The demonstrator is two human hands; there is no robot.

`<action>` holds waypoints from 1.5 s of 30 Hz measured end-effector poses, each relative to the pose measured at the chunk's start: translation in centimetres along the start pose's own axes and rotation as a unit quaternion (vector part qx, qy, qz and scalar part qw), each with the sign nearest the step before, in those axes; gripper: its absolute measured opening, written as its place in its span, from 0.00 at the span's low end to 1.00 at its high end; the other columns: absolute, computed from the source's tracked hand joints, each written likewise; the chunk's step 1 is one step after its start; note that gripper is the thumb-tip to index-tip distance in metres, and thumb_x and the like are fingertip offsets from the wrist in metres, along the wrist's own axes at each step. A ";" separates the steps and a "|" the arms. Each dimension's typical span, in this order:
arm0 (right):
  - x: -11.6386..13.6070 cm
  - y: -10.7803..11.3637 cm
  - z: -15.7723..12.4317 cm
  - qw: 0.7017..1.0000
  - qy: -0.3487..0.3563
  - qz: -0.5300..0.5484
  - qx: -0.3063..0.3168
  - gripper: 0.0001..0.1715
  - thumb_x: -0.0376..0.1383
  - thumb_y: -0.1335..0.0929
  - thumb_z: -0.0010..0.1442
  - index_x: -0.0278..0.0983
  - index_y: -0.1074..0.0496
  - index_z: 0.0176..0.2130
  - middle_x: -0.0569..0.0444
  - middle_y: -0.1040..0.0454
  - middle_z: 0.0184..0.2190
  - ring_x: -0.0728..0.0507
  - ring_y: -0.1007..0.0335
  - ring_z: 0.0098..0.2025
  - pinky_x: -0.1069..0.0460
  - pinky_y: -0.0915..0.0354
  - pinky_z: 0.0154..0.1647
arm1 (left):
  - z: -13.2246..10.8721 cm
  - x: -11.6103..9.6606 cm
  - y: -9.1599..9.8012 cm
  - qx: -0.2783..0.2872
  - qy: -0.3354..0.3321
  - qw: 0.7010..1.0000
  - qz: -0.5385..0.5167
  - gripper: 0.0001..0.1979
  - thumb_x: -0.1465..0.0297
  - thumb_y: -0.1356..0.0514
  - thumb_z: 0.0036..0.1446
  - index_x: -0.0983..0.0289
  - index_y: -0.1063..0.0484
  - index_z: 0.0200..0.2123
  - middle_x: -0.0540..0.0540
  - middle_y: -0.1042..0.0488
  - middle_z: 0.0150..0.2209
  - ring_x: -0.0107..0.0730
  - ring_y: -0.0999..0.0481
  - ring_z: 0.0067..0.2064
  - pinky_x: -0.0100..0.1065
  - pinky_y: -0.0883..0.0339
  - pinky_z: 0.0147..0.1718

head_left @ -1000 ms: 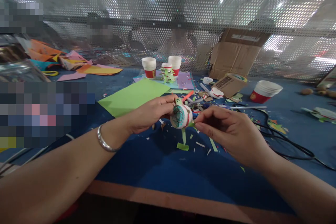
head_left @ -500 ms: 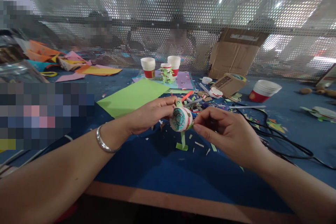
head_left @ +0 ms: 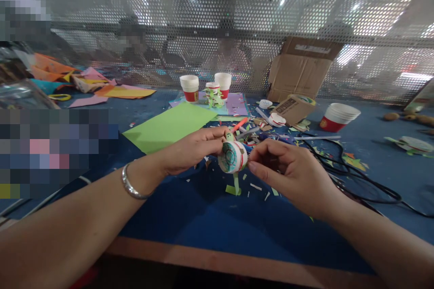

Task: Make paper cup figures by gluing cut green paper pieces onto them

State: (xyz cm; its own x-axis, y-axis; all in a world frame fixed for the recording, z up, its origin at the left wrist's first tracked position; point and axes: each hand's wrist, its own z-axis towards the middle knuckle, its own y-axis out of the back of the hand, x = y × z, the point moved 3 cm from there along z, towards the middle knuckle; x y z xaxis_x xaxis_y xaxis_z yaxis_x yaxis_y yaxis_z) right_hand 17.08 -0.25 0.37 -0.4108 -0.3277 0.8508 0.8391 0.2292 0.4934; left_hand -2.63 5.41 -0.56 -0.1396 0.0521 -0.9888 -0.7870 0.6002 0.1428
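My left hand (head_left: 200, 150) grips a small paper-cup turtle (head_left: 232, 157) between thumb and fingers. Its body is a cut-down white cup bottom with a red band and blue-green drawing on the round face. A green paper head (head_left: 230, 137) with a drawn face sticks up at its top, and a green paper strip (head_left: 233, 189) shows below. Closed in a pinch, my right hand (head_left: 285, 169) meets the turtle's right edge; what lies between those fingertips is hidden. Paper scraps (head_left: 256, 186) are scattered on the blue table beneath and behind.
A green sheet (head_left: 172, 127) lies left of centre. Stacked paper cups (head_left: 189, 88) and another paper-cup figure (head_left: 213, 95) stand behind it. To the right are a cup stack (head_left: 339, 117), a black cable (head_left: 359, 189) and cardboard pieces (head_left: 293, 110). A perforated metal screen (head_left: 203, 18) rises behind.
The view has shifted slightly. The turtle's round face has turned a little to the left and shows more of the banded side. Both hands keep nearly the same place on it.
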 end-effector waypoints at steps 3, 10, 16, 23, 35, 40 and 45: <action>-0.1 0.0 0.0 1.000 -0.006 -0.001 0.000 0.04 0.36 0.30 0.64 0.39 0.26 0.35 0.59 0.27 0.28 0.50 0.34 0.29 0.54 0.39 0.28 | 0.0 0.0 0.0 -0.001 -0.003 1.000 0.008 0.02 0.70 0.41 0.58 0.63 0.30 0.34 0.48 0.33 0.33 0.29 0.35 0.33 0.32 0.42 0.33; -0.2 0.0 -0.3 1.000 -0.012 0.005 0.004 0.06 0.39 0.30 0.66 0.39 0.26 0.38 0.57 0.26 0.29 0.48 0.33 0.30 0.54 0.38 0.29 | 0.0 -0.2 0.0 0.013 -0.007 1.000 0.011 0.02 0.70 0.42 0.59 0.63 0.32 0.34 0.49 0.32 0.32 0.29 0.34 0.33 0.32 0.42 0.34; -0.5 -0.2 -0.2 1.000 -0.014 0.018 0.013 0.08 0.42 0.30 0.66 0.40 0.25 0.40 0.55 0.24 0.32 0.47 0.31 0.32 0.52 0.35 0.31 | 0.1 0.0 0.1 0.010 -0.002 1.000 0.005 0.04 0.69 0.41 0.60 0.63 0.32 0.35 0.49 0.31 0.32 0.29 0.34 0.33 0.32 0.42 0.34; -0.2 -0.2 -0.1 1.000 -0.004 -0.023 0.008 0.07 0.40 0.30 0.66 0.40 0.25 0.38 0.57 0.24 0.30 0.49 0.31 0.31 0.54 0.37 0.30 | 0.0 -0.5 0.0 0.016 -0.022 0.999 0.040 0.02 0.71 0.42 0.59 0.63 0.31 0.33 0.48 0.33 0.30 0.27 0.36 0.31 0.31 0.44 0.32; 0.0 -0.2 -0.1 0.999 0.016 -0.043 0.009 0.06 0.38 0.30 0.66 0.39 0.24 0.38 0.57 0.24 0.30 0.48 0.31 0.30 0.53 0.37 0.29 | 0.0 -0.1 0.1 0.025 -0.030 0.999 0.029 0.02 0.71 0.42 0.60 0.63 0.30 0.35 0.49 0.29 0.32 0.29 0.33 0.34 0.32 0.40 0.36; -0.2 0.2 -0.1 0.999 0.000 -0.039 -0.031 0.09 0.42 0.30 0.65 0.40 0.25 0.41 0.57 0.25 0.29 0.48 0.31 0.28 0.53 0.37 0.27 | 0.1 -0.3 0.6 -0.039 -0.007 0.999 -0.033 0.03 0.74 0.40 0.53 0.63 0.29 0.34 0.48 0.31 0.31 0.27 0.35 0.32 0.31 0.40 0.34; -0.7 0.1 -0.1 0.995 -0.012 -0.089 -0.035 0.09 0.43 0.30 0.65 0.40 0.25 0.40 0.56 0.23 0.32 0.47 0.29 0.31 0.51 0.35 0.31 | 0.5 -0.3 1.6 -0.077 -0.026 0.987 -0.139 0.04 0.75 0.40 0.51 0.63 0.29 0.33 0.50 0.29 0.31 0.29 0.31 0.33 0.31 0.37 0.34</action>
State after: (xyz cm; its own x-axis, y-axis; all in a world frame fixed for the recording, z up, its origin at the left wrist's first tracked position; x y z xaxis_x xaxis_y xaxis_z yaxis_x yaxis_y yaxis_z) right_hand 17.47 -0.11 -0.21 -0.5621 -0.3355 0.7559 0.7754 0.1041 0.6228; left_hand -3.56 6.75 -0.06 0.1228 -0.0545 -0.9909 -0.8734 0.4683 -0.1340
